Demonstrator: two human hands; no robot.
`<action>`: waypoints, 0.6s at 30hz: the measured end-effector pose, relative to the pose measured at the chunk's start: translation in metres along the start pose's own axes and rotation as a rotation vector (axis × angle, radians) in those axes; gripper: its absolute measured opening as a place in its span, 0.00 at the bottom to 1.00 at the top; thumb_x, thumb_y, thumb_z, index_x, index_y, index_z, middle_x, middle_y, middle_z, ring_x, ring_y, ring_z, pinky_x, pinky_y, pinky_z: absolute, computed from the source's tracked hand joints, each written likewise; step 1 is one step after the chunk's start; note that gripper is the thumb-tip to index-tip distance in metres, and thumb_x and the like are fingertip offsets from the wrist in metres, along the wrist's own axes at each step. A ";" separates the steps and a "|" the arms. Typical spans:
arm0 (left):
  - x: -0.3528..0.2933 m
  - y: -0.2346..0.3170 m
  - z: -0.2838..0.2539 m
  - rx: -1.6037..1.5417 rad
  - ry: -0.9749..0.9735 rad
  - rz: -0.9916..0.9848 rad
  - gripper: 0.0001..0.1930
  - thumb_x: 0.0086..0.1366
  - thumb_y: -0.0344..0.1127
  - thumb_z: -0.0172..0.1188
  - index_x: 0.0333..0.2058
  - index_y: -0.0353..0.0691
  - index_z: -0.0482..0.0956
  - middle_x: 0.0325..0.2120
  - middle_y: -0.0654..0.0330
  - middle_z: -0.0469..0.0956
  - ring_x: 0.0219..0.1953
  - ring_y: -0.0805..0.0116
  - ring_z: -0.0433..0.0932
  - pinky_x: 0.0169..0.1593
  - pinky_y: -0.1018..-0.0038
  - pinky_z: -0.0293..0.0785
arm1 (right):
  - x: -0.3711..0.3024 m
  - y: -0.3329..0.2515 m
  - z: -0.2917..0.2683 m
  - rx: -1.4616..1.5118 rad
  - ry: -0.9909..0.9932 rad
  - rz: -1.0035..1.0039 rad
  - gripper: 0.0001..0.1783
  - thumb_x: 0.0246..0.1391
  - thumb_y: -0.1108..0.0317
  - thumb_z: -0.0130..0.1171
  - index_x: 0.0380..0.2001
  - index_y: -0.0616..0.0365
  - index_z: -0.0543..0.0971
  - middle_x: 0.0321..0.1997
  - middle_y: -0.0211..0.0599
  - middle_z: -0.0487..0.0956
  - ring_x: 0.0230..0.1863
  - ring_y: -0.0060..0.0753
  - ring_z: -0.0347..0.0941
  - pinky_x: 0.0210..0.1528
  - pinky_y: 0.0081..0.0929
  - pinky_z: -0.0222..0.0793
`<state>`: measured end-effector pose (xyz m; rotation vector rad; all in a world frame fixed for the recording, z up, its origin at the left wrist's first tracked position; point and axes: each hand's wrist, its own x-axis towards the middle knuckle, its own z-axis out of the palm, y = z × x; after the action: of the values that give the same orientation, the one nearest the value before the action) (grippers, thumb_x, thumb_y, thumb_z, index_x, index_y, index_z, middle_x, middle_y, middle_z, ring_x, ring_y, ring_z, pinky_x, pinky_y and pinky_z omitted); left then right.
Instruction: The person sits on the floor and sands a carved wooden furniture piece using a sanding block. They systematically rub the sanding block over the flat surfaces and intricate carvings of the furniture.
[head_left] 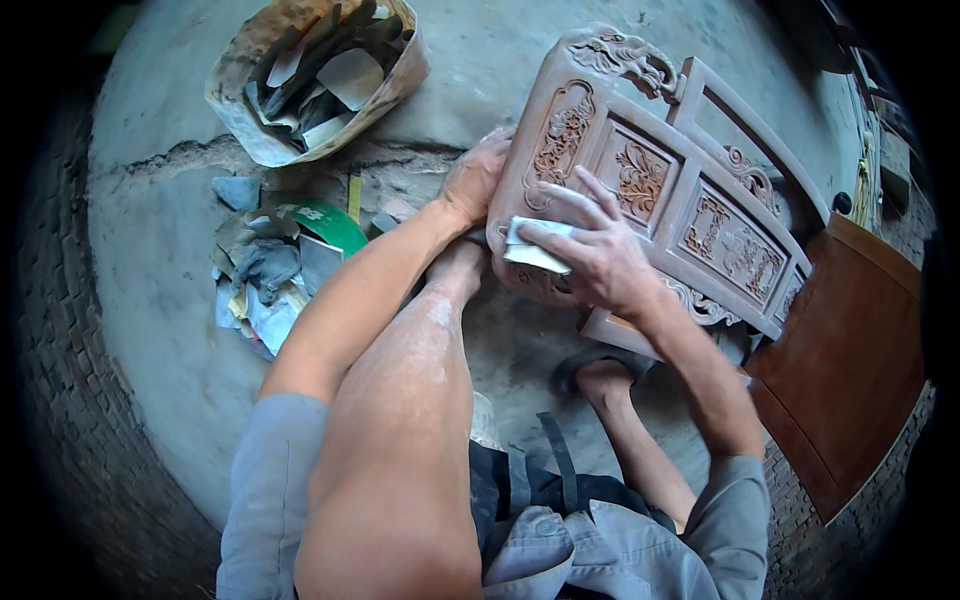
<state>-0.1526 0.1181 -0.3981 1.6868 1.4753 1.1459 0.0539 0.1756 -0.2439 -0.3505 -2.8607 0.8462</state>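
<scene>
A carved wooden chair back (664, 142), coated in pale dust, leans at a slant in front of me. My left hand (478, 178) grips its rounded left edge, with the fingertips partly hidden behind the wood. In my right hand (606, 248) is a folded piece of sandpaper (538, 246), pale on the outside, pressed flat to the panel's near left corner. The thumb and some fingers hold the sandpaper while other fingers stretch out over the carving. Reddish floral reliefs sit in the framed panels beside that hand.
A worn sack (240, 112) full of dark scraps stands at the far left. Beside my left arm lies a heap of used sheets and rags (268, 262) with a green disc (330, 228). At right is a flat reddish-brown board (850, 350). My bare leg (410, 400) reaches toward the chair back.
</scene>
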 end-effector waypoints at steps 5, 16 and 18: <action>-0.003 -0.008 0.005 -0.031 -0.033 -0.019 0.29 0.64 0.40 0.65 0.64 0.44 0.76 0.66 0.51 0.73 0.71 0.47 0.67 0.73 0.57 0.65 | -0.012 -0.035 0.023 -0.077 0.085 0.193 0.36 0.44 0.71 0.66 0.61 0.44 0.82 0.49 0.35 0.88 0.75 0.50 0.67 0.83 0.65 0.42; -0.002 -0.016 0.006 -0.060 -0.034 -0.066 0.32 0.65 0.39 0.66 0.68 0.45 0.73 0.70 0.51 0.69 0.74 0.48 0.64 0.75 0.59 0.62 | -0.018 -0.083 0.078 -0.192 0.339 0.506 0.39 0.50 0.73 0.58 0.69 0.47 0.77 0.53 0.43 0.87 0.81 0.66 0.53 0.82 0.69 0.30; -0.004 -0.020 0.008 -0.050 -0.014 -0.077 0.32 0.65 0.39 0.65 0.69 0.44 0.72 0.71 0.50 0.68 0.74 0.47 0.63 0.76 0.59 0.61 | -0.018 -0.085 0.083 -0.203 0.338 0.531 0.38 0.51 0.72 0.57 0.69 0.48 0.76 0.56 0.42 0.86 0.81 0.67 0.52 0.82 0.70 0.30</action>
<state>-0.1540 0.1188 -0.4195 1.5872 1.4776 1.1188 0.0399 0.0586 -0.2669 -1.1901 -2.5591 0.4907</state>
